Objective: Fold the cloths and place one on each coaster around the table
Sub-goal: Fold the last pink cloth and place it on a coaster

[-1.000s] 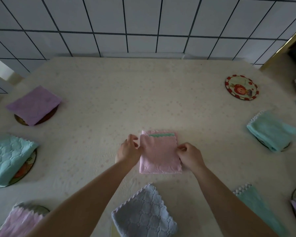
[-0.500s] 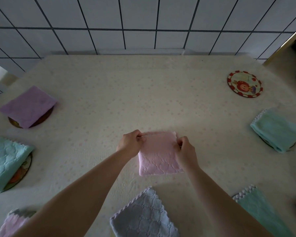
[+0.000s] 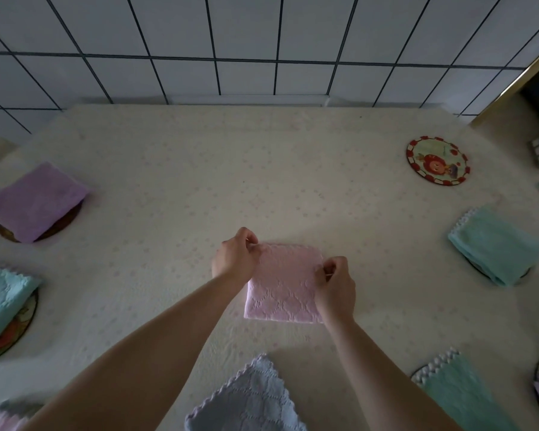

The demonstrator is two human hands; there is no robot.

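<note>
The pink cloth [image 3: 282,284] lies at the middle of the surface [image 3: 262,169], now a neat folded square. A second ago its green-stitched hem showed along the far edge; that hem is now tucked out of sight, so I judge the fold finished. My left hand [image 3: 235,255] pinches the far left corner at 11 o'clock, my right hand [image 3: 335,283] pinches the right edge at 3 o'clock: each grip pressed together on the fabric, as it was half a second back.

Outward, the one bare coaster [image 3: 437,160], red-rimmed, sits at 2 o'clock, well apart from the cloth; I judge that is where this piece goes. The other coasters carry folded cloths: purple [image 3: 35,200] at 10 o'clock, teal [image 3: 0,300] at 9, mint [image 3: 495,244] at 3, green [image 3: 458,396] at 5, and grey [image 3: 249,399] at 6, just beside my forearms.
</note>
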